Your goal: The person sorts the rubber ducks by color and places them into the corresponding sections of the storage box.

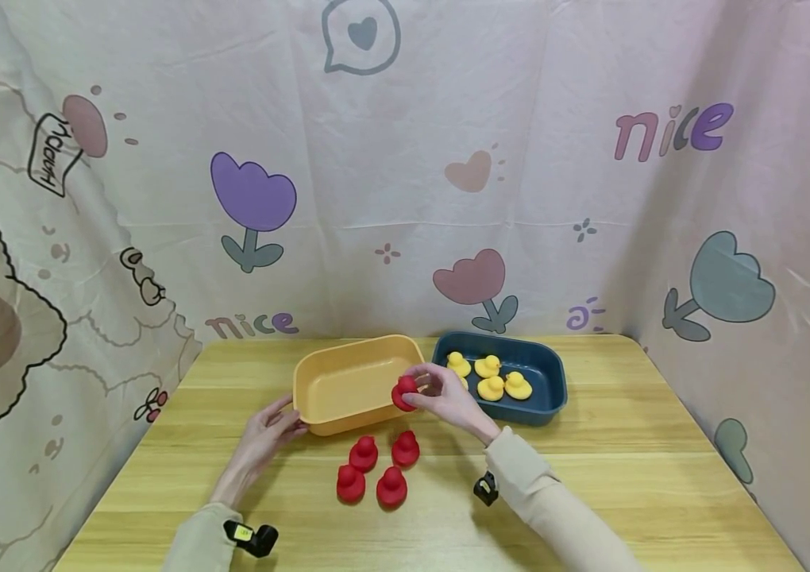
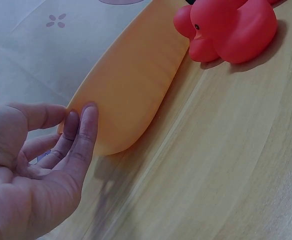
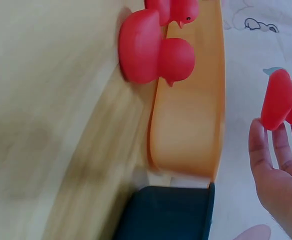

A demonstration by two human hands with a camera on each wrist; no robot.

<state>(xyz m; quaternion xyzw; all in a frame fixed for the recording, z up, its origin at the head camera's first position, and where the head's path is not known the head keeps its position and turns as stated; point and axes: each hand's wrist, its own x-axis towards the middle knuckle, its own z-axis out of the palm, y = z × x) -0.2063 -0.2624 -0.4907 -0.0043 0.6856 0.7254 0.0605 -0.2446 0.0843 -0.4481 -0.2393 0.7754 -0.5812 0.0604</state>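
Observation:
My right hand (image 1: 451,396) pinches a red rubber duck (image 1: 403,391) above the right end of a yellow-orange plastic bin (image 1: 348,421). In the right wrist view that held duck (image 3: 278,100) sits between thumb and fingertips, higher than the bin rim. The left hand (image 1: 271,435) grips the bin's near left corner, thumb on the rim and fingers against the outer wall (image 2: 121,100). Several red ducks, among them one at the front (image 1: 392,488), stand on the table just before the bin. No duck shows inside the yellow-orange bin.
To the right, close beside the first bin, stands a dark blue bin (image 1: 555,397) with several yellow ducks (image 1: 491,388) in it. The wooden table (image 1: 634,477) ends at a printed cloth backdrop (image 1: 376,159). Each sleeve carries a small black wrist camera (image 1: 253,539).

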